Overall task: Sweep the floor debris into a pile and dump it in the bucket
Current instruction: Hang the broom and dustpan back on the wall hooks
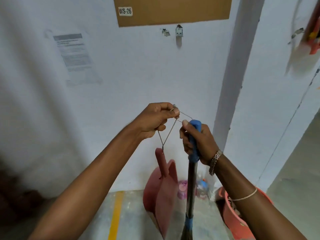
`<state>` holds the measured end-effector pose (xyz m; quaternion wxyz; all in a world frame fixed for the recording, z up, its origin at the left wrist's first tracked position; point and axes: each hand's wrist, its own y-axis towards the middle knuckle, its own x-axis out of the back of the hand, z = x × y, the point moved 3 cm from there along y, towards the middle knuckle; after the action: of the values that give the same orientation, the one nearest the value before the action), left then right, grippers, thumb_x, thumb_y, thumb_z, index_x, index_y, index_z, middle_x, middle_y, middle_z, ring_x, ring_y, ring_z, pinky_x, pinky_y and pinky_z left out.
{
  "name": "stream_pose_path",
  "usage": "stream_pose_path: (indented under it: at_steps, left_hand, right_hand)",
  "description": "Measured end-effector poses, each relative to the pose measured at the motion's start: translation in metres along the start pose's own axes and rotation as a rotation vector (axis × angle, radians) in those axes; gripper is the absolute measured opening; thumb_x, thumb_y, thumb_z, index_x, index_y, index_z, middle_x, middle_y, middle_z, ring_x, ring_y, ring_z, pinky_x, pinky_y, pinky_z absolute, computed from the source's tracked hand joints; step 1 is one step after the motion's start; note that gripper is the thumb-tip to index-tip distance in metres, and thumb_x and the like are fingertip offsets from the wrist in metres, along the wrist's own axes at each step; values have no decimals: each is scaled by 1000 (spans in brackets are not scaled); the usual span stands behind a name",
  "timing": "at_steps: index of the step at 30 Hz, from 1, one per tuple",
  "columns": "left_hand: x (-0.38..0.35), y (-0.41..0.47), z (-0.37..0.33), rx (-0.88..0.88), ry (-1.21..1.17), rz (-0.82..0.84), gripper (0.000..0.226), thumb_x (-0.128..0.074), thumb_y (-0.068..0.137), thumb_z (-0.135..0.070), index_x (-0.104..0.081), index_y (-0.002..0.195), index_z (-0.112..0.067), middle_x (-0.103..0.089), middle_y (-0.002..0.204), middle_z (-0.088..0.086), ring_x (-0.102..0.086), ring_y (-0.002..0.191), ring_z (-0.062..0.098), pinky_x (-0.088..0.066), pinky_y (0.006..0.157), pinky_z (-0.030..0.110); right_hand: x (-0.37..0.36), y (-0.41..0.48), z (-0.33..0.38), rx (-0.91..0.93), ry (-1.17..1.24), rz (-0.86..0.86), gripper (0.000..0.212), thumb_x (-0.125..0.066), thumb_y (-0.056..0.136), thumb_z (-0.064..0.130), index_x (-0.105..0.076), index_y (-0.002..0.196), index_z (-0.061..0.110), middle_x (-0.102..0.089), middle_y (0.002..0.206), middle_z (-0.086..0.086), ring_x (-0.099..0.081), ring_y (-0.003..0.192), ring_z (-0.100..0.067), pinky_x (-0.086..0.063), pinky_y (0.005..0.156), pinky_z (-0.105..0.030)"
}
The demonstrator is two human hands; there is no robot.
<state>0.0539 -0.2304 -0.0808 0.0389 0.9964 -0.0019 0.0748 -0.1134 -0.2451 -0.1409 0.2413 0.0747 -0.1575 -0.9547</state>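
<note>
A red dustpan [161, 193] hangs from a thin wire loop [168, 132] tied to its handle. My left hand [155, 118] pinches the top of that loop in front of the white wall. My right hand [199, 142] grips the blue top of the broom handle [194, 141], and its thumb touches the wire's right end. The broom's dark shaft [190, 187] runs straight down; its bristles are out of view. An orange-red bucket [232, 222] stands on the floor at the lower right, partly hidden by my right forearm.
A metal hook bracket [179, 32] is fixed to the wall above my hands, under a cardboard sheet [173, 11] marked WS-26. Two plastic bottles [201, 187] stand at the wall's foot. A yellow line [116, 215] crosses the concrete floor. A wall corner [232, 84] juts out on the right.
</note>
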Motion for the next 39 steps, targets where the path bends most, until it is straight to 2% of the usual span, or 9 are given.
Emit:
stream_pose_path:
  at_steps: [6,11,14,18,22,26,29,33,39]
  left_hand:
    - [22,65,-25,-20,68,-101,8,-70,94,-20,-69,96,-12,-69,88,-1,-24,51,10,-29,45,19]
    - [42,124,-34,-48,105,-60,22,-70,94,-17,-69,104,3,-67,77,0,-23,53,11,-24,47,21]
    - [55,159,-39,-72,132,-19,23,-72,92,-15,-71,104,4,-62,75,1,-26,53,10,-24,48,22]
    - [92,209,-56,-129,100,18,21,-68,94,-12,-72,104,6,-67,83,-1,-21,56,12,-25,46,19]
    - [146,258,-89,-201,78,105,21,-57,101,-10,-69,105,6,-64,93,7,-17,57,14,-25,49,20]
    - [184,301,-126,-361,250,169,18,-58,101,-11,-70,99,2,-62,96,12,-42,63,12,-47,66,26]
    - [206,328,-148,-460,366,163,19,-62,99,-13,-73,100,2,-59,92,18,-53,74,18,-52,77,30]
    - [221,360,-181,-582,570,133,18,-61,99,-12,-74,101,0,-65,91,20,-60,77,21,-54,76,32]
    - [238,404,-271,-772,878,-9,15,-61,99,-18,-74,101,-11,-71,89,5,-65,77,19,-57,74,37]
  right_hand:
    - [18,84,5,78,75,45,36,-59,96,28,-59,76,-2,-47,58,-14,-42,45,-22,-40,48,-27]
    - [22,146,2,65,115,-53,30,-55,99,15,-53,70,6,-39,57,-10,-36,47,-21,-38,48,-27]
    - [20,183,1,20,45,-88,30,-54,101,21,-50,74,8,-34,54,-4,-30,45,-17,-32,47,-26]
    - [14,232,5,120,-59,-103,36,-55,101,35,-51,77,9,-37,56,-3,-33,47,-16,-35,44,-25]
    - [9,293,17,183,-62,-121,37,-49,103,33,-48,78,7,-34,58,-5,-32,48,-18,-37,47,-27]
    - [13,357,37,296,-110,-178,38,-48,104,25,-51,80,-4,-40,57,-8,-37,48,-20,-41,47,-30]
    - [14,396,57,347,-157,-153,38,-48,104,21,-54,82,-10,-45,59,-16,-47,49,-27,-53,52,-38]
    - [12,450,86,416,-246,-68,35,-52,103,16,-61,84,-12,-65,66,-24,-69,61,-40,-61,68,-54]
    - [20,529,158,525,-336,-103,21,-65,95,11,-70,85,-7,-71,74,-24,-73,65,-36,-62,65,-46]
